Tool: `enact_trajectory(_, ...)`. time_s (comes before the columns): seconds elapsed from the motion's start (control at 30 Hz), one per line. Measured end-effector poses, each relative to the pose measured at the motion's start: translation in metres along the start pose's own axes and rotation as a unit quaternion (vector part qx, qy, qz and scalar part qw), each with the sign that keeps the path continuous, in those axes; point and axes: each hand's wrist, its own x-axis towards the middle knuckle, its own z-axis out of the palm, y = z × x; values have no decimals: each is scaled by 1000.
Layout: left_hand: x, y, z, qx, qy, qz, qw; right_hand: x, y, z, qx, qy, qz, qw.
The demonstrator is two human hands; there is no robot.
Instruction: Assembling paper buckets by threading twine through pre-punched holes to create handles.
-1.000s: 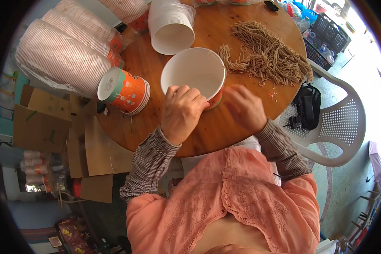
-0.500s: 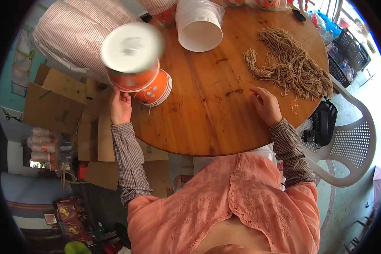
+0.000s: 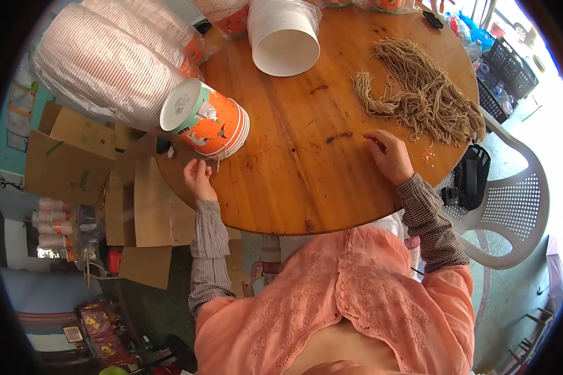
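Observation:
A stack of orange paper buckets (image 3: 216, 125) lies tilted at the left of the table, its pale green and white base facing up and left, the white rims toward the right. A short bit of string hangs at its lower rim. Just below the stack, my left hand (image 3: 200, 180) is apart from it, fingers loosely bent and nothing visible in them. My right hand (image 3: 391, 159) rests at the table's right front, thumb and forefinger apart, holding nothing that I can see. Beyond it lies a loose bundle of tan strings (image 3: 425, 94).
Long plastic-wrapped stacks of paper buckets (image 3: 109, 62) fill the far left. A white bucket stack (image 3: 286, 50) lies at the back of the wooden table (image 3: 294, 175). Cardboard boxes (image 3: 153, 200) stand left, a plastic chair (image 3: 513, 200) with a black bag (image 3: 475, 178) right.
The bucket that was lifted in my left hand, blurred, now sits on the stack. My left hand has let go and drawn back toward me. My right hand has barely moved.

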Motion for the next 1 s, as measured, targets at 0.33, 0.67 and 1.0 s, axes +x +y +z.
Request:
enact_trajectory(0.33,-50,7,163,84,-210,170,959,125,19,80,272,51,136,951)
enact_trajectory(0.67,38,-39,248,83,-116,129,981,205,45,104,98,209,20,973)
enact_trajectory(1.0,62,-21,275,136,-74,197,968,253,38,111,122,220,48,967)
